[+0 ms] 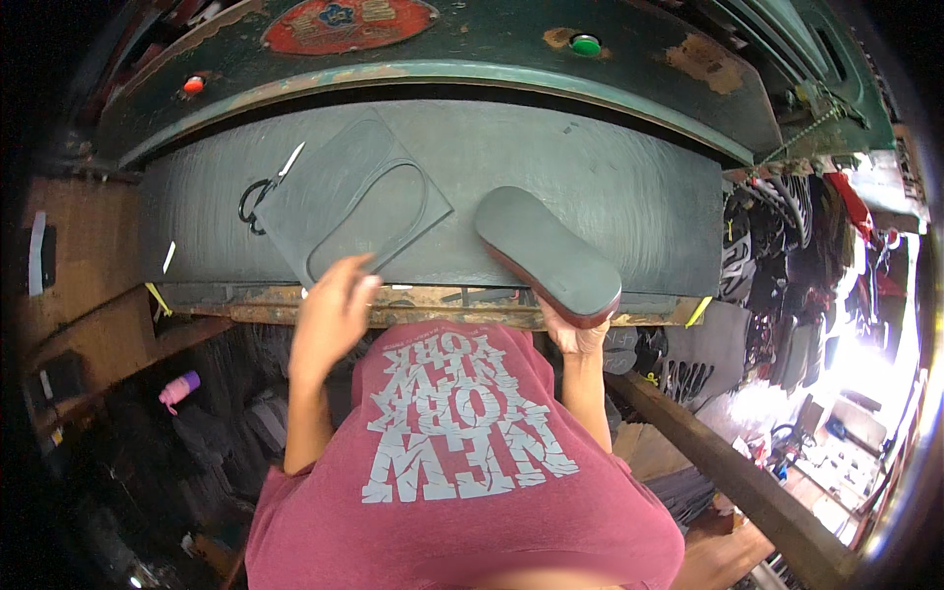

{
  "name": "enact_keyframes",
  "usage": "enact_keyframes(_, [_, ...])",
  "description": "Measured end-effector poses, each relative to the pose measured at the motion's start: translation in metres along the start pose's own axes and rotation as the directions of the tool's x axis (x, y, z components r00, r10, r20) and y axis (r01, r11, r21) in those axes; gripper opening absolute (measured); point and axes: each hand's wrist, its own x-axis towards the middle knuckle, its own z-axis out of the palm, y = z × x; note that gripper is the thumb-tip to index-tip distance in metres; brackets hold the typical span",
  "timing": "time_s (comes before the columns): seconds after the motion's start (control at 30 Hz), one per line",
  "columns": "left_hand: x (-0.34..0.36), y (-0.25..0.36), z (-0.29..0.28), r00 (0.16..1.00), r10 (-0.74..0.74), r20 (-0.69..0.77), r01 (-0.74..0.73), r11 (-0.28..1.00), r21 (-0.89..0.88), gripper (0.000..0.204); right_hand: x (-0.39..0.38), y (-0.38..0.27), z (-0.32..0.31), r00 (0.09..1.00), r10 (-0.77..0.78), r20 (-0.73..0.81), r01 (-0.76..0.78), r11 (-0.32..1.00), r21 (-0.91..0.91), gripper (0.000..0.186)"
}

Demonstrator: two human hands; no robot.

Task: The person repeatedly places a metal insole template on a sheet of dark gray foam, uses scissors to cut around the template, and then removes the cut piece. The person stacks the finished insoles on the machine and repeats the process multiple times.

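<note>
My right hand [575,332] grips a shoe sole [546,251] from beneath at its near end, its smooth grey top facing up. My left hand [339,305] is open, fingers apart, at the work surface's near edge, just by a square grey sheet [305,211] with a sole-shaped cutout; whether the fingertips touch it I cannot tell. Scissors [258,202] with black handles lie at the sheet's left. Both sheet and scissors rest on the wide dark grey work surface [649,206].
A green machine beam [462,49] with a red button and a green button spans the back. Wooden panels [84,236] stand at left. Dark shoe materials [777,246] crowd the right, above a slanting wooden beam [733,472]. A pink-purple bottle [179,389] sits lower left.
</note>
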Motion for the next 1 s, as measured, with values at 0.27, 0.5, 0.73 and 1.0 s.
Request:
enact_keyframes(0.27, [0.033,0.131,0.052,0.825,0.498,0.267,-0.493,0.865,-0.088,0.085,0.003,0.010,0.034,0.999,0.004,-0.038,-0.027,0.768,-0.640,0.064])
enact_keyframes(0.5, [0.044,0.104,-0.001,0.920,0.389,0.042,-0.389,0.921,0.013,0.044,0.011,-0.017,0.035,0.995,0.038,0.093,0.024,0.808,-0.588,0.065])
enact_keyframes(0.73, [0.065,0.055,-0.080,0.718,-0.013,-0.696,-0.363,0.847,-0.390,0.018,0.002,-0.127,0.024,0.953,-0.276,0.126,0.144,0.045,-0.989,0.040])
enact_keyframes(1.0, [0.209,0.138,-0.041,0.580,0.031,-0.814,-0.704,0.521,-0.482,0.021,0.061,-0.120,-0.008,0.955,-0.178,0.239,0.062,-0.666,-0.743,0.044])
